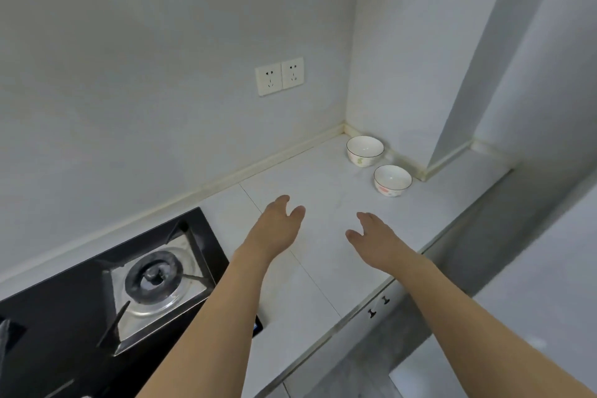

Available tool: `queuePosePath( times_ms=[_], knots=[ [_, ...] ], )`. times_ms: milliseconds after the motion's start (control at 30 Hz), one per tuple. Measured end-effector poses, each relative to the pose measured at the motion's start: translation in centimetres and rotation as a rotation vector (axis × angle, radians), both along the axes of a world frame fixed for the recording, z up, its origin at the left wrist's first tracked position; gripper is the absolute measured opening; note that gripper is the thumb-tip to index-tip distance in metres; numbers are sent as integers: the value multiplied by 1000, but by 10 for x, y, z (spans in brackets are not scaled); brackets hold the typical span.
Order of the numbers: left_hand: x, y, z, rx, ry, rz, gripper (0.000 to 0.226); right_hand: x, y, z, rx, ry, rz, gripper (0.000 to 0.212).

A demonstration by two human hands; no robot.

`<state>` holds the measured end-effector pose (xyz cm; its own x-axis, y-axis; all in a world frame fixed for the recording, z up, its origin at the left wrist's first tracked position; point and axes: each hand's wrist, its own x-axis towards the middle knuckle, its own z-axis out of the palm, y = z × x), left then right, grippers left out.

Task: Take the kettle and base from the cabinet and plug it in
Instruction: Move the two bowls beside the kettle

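My left hand (277, 226) and my right hand (376, 241) hover side by side over the white countertop (323, 191), palms down, fingers apart, holding nothing. A double wall socket (279, 75) sits on the back wall above the counter. Below the counter's front edge are cabinet doors with two small dark handles (378, 306); the doors look closed. No kettle or base is in sight.
Two white bowls (365, 150) (392, 180) stand in the far right corner of the counter. A black gas hob with a burner (154, 275) takes up the left side. A wall column (504, 58) juts in on the right.
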<state>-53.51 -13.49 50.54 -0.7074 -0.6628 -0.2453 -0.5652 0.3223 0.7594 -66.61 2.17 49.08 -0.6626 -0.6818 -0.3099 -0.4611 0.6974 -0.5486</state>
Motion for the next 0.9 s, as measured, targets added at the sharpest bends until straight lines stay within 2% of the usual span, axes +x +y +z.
queuePosePath(
  times_ms=[133,267,400,467,600,700,900],
  knots=[
    [-21,-22,-7,71,-13,66,62,-34,-20,-4,-119,-281,-133,59],
    [-61,-52,-14,173,-14,135,60,-71,-36,-13,-297,-553,-437,49],
    [-125,-60,-22,366,8,162,52,-113,-35,-23,-422,-767,-712,37],
    [-156,-58,-27,489,29,167,48,-138,-34,-28,-520,-859,-837,38],
    [-218,-65,-43,700,55,221,46,-192,-38,-46,-679,-961,-1074,34],
    [-265,-77,-59,821,106,325,44,-234,-42,-63,-720,-1012,-1194,43],
    [-344,-101,-94,861,41,384,49,-293,-52,-101,-744,-1083,-1347,42]
  ],
)
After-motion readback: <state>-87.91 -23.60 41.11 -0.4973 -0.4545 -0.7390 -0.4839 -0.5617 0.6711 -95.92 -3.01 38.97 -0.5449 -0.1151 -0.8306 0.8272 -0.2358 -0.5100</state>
